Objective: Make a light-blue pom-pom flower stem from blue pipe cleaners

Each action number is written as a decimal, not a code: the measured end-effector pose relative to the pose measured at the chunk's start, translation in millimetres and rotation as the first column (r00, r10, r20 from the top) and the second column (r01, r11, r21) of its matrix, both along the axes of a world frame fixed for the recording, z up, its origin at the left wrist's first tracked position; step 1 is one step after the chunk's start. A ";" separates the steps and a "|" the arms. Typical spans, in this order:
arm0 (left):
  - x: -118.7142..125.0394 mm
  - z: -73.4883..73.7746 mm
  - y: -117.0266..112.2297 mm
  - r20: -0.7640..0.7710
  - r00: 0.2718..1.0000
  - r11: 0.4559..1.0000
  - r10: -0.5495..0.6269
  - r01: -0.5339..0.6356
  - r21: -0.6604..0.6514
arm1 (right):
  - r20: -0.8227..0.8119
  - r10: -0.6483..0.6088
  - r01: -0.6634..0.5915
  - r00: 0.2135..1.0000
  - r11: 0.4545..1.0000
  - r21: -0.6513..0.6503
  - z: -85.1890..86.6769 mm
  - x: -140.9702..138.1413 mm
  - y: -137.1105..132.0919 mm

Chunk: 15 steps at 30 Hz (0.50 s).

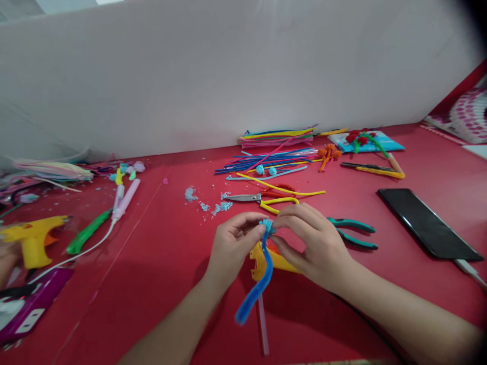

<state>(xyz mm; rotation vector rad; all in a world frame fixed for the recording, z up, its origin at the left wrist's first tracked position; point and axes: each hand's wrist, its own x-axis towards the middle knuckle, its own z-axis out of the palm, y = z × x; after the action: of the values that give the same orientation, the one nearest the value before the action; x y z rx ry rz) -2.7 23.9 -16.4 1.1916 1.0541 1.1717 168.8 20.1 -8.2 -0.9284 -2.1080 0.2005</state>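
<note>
My left hand (238, 246) pinches a small light-blue fuzzy tuft (267, 224) between thumb and fingers. From the tuft a dark-blue pipe cleaner (262, 284) hangs down in a curve toward me. My right hand (317, 243) is closed at the tuft's right side, its fingertips bent against it; the exact contact is partly hidden. Beneath both hands a yellow glue gun (281, 261) lies on the red table (160, 284), with a clear glue stick (263, 324) poking out toward me. Just beyond are scissors (243, 198) with one red and one yellow handle.
Green-handled pliers (353, 225) and a black phone (428, 223) lie to the right. Pipe cleaners (274, 161) and blue fluff scraps (222, 207) sit ahead. At left are a green cutter (89, 232), a pink curling tool (127, 198) and another person's hand (8, 258) by a yellow glue gun (34, 241).
</note>
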 end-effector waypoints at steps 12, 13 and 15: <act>1.3 6.0 -1.7 0.120 0.990 0.996 -0.073 0.079 -0.050 | -0.109 -0.046 0.035 0.993 0.994 -0.102 -1.4 0.0 0.6; 1.3 6.7 -1.6 0.153 0.984 0.993 -0.091 0.102 -0.063 | -0.115 -0.053 0.040 0.992 0.992 -0.117 -0.8 0.1 0.3; 2.1 8.3 -1.2 0.182 0.977 0.989 -0.111 0.128 -0.081 | -0.122 -0.058 0.040 0.991 0.989 -0.141 0.1 0.3 -0.6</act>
<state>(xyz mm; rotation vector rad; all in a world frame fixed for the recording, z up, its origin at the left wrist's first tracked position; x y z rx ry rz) -0.5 22.7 -8.1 1.0440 0.8809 1.1016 169.1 19.5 -8.1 -1.0210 -1.9728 0.3745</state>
